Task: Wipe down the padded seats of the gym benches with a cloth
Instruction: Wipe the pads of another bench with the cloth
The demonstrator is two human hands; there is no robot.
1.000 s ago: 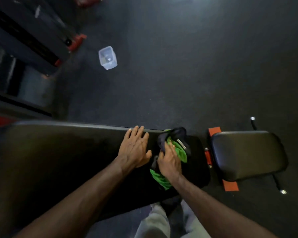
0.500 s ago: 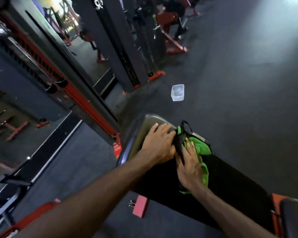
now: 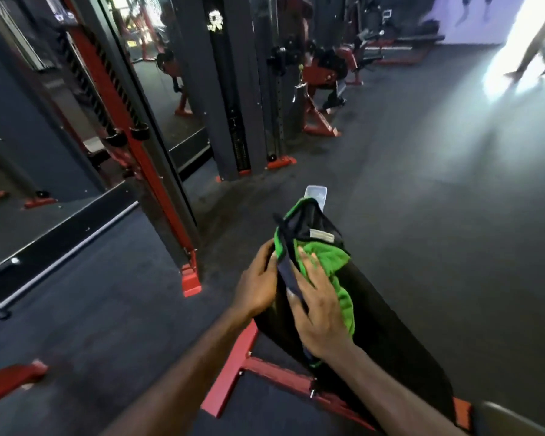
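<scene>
Right hand [image 3: 320,305] presses flat on the green cloth [image 3: 329,262] covering the black bench pad [image 3: 387,335]; left hand [image 3: 258,286] grips the pad's edge, fingertips hidden.

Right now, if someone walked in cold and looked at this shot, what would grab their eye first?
The bright green cloth stands out first, lying on the black bench pad at centre, with the right hand pressing it down and the left hand beside it at the pad's edge. Next come the red frame under the bench, the clear plastic container on the floor past the pad's far end, and the glare at upper right.
</scene>
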